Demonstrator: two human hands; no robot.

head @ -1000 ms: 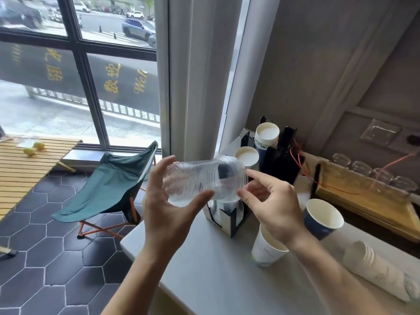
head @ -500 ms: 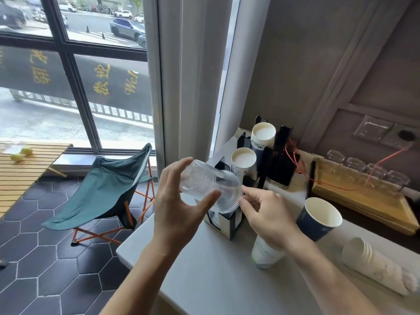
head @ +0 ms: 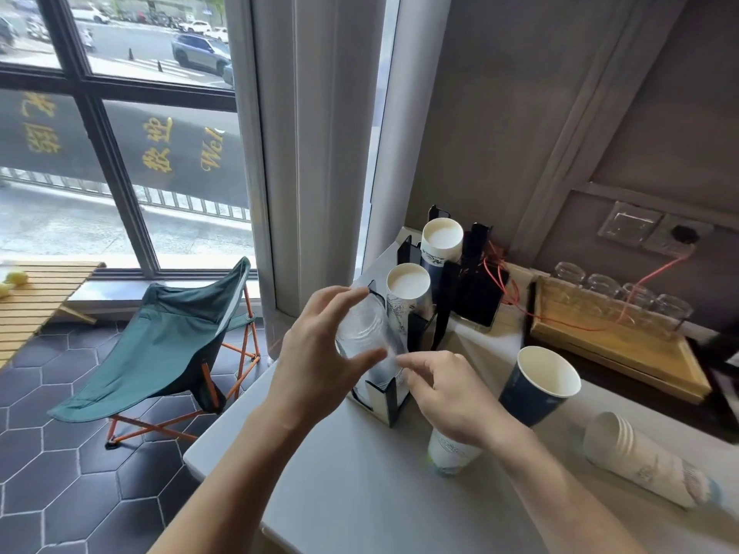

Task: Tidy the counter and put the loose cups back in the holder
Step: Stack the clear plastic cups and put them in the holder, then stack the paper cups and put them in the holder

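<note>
Left hand wraps thumb and fingers round the stack of clear plastic cups, base up, mouth down. Right hand pinches the stack's lower rim with its fingertips, I'd say to steer it. The stack sits right over the nearest slot of the black cup holder, directly under both hands; can't tell if it's seated yet, as the plastic is see-through and blurred. I read the two-hand grip as alignment: nested cups flex and the slot is snug.

Beyond my hands, two paper-cup stacks already stand in the farther slots. Just under my right wrist, a white paper cup stands on the counter. Right of that hand, a dark blue cup stands loose, and further right a sleeve of white cups lies on its side. Those look like the remaining work.
</note>
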